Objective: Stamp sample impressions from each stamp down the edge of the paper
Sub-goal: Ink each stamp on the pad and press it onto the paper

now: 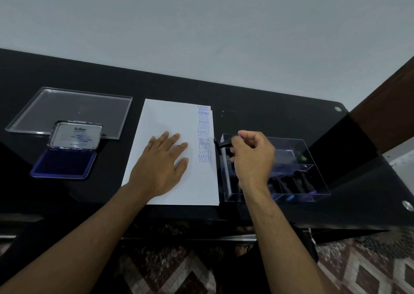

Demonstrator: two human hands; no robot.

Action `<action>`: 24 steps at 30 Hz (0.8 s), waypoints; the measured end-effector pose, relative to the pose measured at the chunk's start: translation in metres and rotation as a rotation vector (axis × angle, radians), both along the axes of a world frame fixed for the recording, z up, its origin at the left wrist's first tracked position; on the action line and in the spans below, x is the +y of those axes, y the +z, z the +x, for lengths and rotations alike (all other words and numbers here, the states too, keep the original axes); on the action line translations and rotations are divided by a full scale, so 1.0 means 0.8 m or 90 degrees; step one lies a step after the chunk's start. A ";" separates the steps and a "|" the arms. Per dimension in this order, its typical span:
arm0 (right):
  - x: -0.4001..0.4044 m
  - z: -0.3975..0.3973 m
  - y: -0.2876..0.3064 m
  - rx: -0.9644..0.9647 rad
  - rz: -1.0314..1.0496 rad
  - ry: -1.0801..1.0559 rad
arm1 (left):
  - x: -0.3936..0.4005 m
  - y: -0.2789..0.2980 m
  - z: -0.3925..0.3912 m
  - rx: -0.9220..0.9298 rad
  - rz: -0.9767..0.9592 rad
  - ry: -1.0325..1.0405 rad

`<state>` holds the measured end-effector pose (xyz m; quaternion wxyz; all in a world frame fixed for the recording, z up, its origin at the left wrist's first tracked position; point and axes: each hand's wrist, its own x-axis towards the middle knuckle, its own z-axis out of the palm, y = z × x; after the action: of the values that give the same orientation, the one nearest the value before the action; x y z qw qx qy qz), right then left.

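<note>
white paper, blue impressions, black table

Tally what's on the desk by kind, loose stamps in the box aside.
Paper sheet: 1
Ink pad, open: 1
Clear lid: 1
Clear stamp box: 1
Stamp in right hand: 1
Hands, left hand flat on the paper: 2
Total: 7

1. A white sheet of paper lies flat on the black desk, a column of blue-violet impressions — FRAGILE, AMENDED, SAMPLE, AIR MAIL — running down its right edge.
2. A black-handled stamp is held tilted just beside that edge.
3. More black stamps lie side by side in a clear box to the right.
4. The ink pad sits open at left — its blue surface exposed.
</note>
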<state>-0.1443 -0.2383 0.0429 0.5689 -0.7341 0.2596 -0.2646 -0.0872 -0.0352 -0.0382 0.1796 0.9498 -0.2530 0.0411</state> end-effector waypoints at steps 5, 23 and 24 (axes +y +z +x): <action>0.001 0.000 0.001 0.003 -0.002 0.002 | 0.000 0.001 0.000 0.001 0.002 0.000; 0.050 0.012 0.012 0.002 -0.019 0.082 | 0.039 0.024 -0.004 0.009 -0.061 0.042; 0.059 0.014 0.012 0.005 -0.019 0.091 | 0.049 0.025 -0.005 0.001 -0.058 0.051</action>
<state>-0.1328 -0.1911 0.0525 0.5745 -0.7600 0.2048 -0.2245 -0.0909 0.0042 -0.0185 0.2209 0.9500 -0.2129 0.0589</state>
